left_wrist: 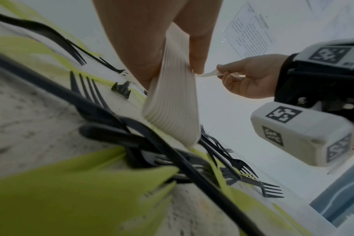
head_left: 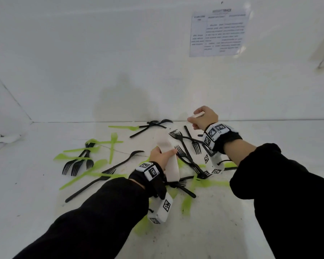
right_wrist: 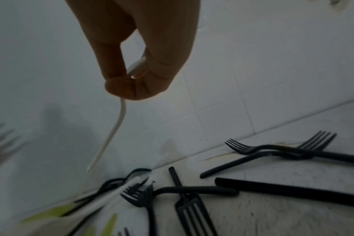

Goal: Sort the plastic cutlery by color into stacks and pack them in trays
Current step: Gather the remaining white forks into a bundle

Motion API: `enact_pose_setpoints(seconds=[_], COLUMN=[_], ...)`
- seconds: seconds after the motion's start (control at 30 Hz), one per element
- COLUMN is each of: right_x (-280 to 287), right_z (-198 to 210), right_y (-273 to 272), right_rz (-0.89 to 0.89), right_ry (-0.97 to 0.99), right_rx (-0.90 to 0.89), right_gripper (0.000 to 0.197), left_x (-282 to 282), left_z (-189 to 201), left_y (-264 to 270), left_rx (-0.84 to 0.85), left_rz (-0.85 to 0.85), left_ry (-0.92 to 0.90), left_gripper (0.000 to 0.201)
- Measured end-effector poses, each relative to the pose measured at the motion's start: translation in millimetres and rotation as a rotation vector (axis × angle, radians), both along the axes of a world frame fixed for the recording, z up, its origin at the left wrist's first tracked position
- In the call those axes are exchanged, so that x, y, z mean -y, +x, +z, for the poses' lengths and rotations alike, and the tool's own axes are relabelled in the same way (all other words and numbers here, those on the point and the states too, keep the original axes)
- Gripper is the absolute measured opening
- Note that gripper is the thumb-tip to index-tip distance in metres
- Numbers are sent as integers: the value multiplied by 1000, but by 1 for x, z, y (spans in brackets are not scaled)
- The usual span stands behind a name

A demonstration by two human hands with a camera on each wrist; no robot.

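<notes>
The tabletop [head_left: 36, 184] is a white surface set against a white wall, and most of the cutlery lies loose on it: black forks [head_left: 77, 165] in a bunch at the left, more crossed in the middle and at the far edge, with green pieces [head_left: 112, 146] strewn among and under them. No tray shows in any view. The sorting step is in hand, and it is the white colour being gathered. The left hand [head_left: 161, 156] is curled round a thick white stack [head_left: 168, 156], held in the middle of the scene with its lower end down among the black forks. The right hand [head_left: 204, 117], raised to the far right of that stack and clear of the tabletop, pinches a single white piece [right_wrist: 119, 127] between thumb and fingers; its thin profile hangs free below them, and whether it is a fork or a knife cannot be told. The next move, as I judge it, is to bring this piece to the stack, turn it to lie the same way as the others, and nest it on top while the left hand loosens just enough to take it in. The black and green still wait unsorted.
</notes>
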State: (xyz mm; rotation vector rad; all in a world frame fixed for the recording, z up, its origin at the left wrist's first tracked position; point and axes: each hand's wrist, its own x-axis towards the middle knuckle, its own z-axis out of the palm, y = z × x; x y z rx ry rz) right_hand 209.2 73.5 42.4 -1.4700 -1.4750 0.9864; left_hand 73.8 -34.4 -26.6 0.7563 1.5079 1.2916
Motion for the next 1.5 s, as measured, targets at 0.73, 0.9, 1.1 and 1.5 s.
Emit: enact_pose_setpoints(seconds=[0.73, 0.9, 1.1, 1.5], right_x=[118, 141, 157, 186], right_z=[13, -3, -17, -12], right_y=[-10, 0, 13, 102], right_rz=[186, 322, 118, 21], right_ry=[-341, -310, -25, -14], right_rx=[-110, -278, 51, -137], right_gripper=[25, 9, 17, 28], left_x=[67, 79, 93, 102], left_z=[10, 6, 7, 23], left_y=[15, 13, 30, 128], left_rx=[120, 132, 85, 176], left_rz=[-165, -201, -242, -283], left_ry=[120, 102, 99, 142], left_gripper=[17, 11, 13, 20])
